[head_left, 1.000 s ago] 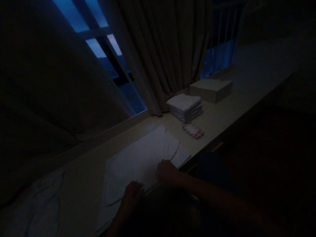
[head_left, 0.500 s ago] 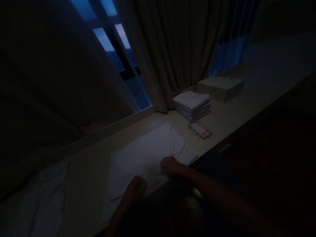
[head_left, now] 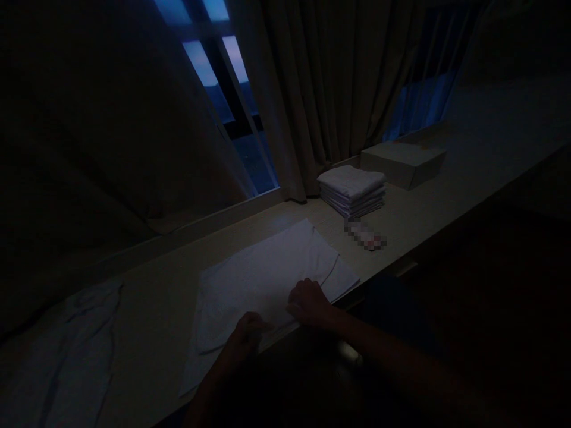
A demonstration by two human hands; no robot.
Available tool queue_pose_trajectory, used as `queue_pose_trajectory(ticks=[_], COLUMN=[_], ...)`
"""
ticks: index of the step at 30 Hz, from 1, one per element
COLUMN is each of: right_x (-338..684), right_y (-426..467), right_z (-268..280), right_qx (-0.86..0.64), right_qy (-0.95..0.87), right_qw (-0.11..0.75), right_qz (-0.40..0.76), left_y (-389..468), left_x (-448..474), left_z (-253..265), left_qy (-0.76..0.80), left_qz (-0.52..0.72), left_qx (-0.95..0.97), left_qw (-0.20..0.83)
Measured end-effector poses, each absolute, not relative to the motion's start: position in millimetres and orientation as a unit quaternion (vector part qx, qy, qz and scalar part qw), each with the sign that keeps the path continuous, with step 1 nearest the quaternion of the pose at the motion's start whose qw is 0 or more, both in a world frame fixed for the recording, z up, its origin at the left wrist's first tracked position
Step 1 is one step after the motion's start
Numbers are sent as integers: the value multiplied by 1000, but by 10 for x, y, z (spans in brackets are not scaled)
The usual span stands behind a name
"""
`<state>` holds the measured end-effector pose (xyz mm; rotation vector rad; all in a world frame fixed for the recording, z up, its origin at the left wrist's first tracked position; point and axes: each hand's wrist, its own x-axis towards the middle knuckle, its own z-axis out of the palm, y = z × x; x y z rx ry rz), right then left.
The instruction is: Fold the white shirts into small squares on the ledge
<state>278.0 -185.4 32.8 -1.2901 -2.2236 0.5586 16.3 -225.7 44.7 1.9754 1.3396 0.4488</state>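
Note:
A white cloth (head_left: 263,267) lies spread in flat layers on the counter, its near side along the counter's front edge. My left hand (head_left: 247,330) is closed on the near edge of the cloth, with a small fold of fabric raised by its fingertips. A short way to the right, my right hand (head_left: 307,302) has its fingers curled in and closed on the same near edge. Dim light hides the exact grip of the fingers. Beyond the cloth stands a neat stack of folded white cloths (head_left: 351,189).
Behind the stack sits a pale box (head_left: 404,163). A small blurred-out item (head_left: 364,234) lies in front of the stack. Another crumpled white cloth (head_left: 75,351) is at the far left. Curtains (head_left: 330,89) and a window (head_left: 232,89) line the counter's (head_left: 428,220) back.
My left hand has shifted slightly up and toward the right, its fingers now on the cloth's near edge. The right hand has barely moved. The view has swung slightly.

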Motion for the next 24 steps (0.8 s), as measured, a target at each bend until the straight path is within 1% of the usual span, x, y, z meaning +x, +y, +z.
queue_pose_trajectory(ticks=[2,4,6,10,16,18,21,24], right_x=[2630,2531,2524,2760,3235,3339,3404,3374], right_y=[-1991,-2072,-2093,-2035,-1910,-1885,-1894,-1948], right_z=[314,269,207,112,116,122,127,149], right_qx=[-484,-479,-475,-495,-535,-544,-542,-532], right_qy=[-819,-827,-827,-801,-774,-766,-759,-763], right_qw=[267,258,259,289,286,294,322,340], right_qz=[155,143,152,173,181,177,163,139], left_y=[-2259,-2260,-2260,-2255,-2255,-2262,-2282,-2309], left_x=[146,126,105,80,24,-26,-49,154], left_z=[411,379,357,362,418,409,382,398], left_qy=[522,524,519,504,494,498,534,550], left_qz=[172,175,177,167,153,149,157,163], left_qx=[763,766,771,779,774,775,776,801], left_qw=[340,328,322,334,364,360,297,172])
